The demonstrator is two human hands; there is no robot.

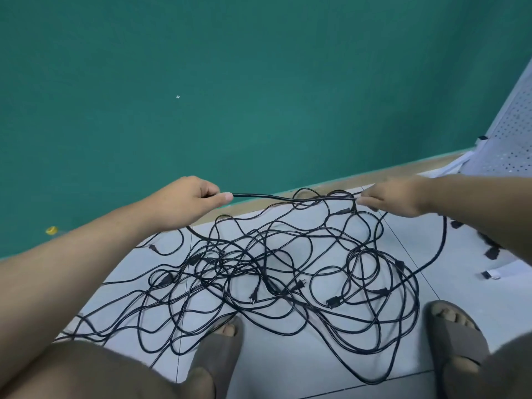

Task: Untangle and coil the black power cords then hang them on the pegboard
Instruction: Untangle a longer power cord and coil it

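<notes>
Your left hand [187, 201] pinches a thin black power cord [267, 196] between the thumb and the curled fingers. The cord leaves those fingers on their right side and runs nearly taut, lifted off the floor, straight across to your right hand [394, 197]. There your fingers are drawn together at their tips, pinching the same cord just where several loose loops cross it.

Below both sets of fingers, between them and your feet, lies the sprawling tangle of black power cords [288, 272] on the pale grey tiled floor [288, 370]. Its loops overlap thickly under the held stretch and spread out past your left forearm. A two-pronged plug [253, 297] and a blocky black connector [334, 302] lie in the middle of the heap, nearer your feet than your fingers. Your grey-brown open-toed sandals [216, 349] stand at the near edge of the tangle, and some loops run up against the left one.

Beyond your fingers a green wall [259, 82] rises from a wooden skirting strip [403, 169]. Up and to the right of your right fingers a white perforated pegboard [512, 133] stands at a slant, well apart from the held cord. More black plugs [490, 251] lie on the floor on the far side of your right forearm. A small yellow object [51, 230] sits far left of your left fingers.
</notes>
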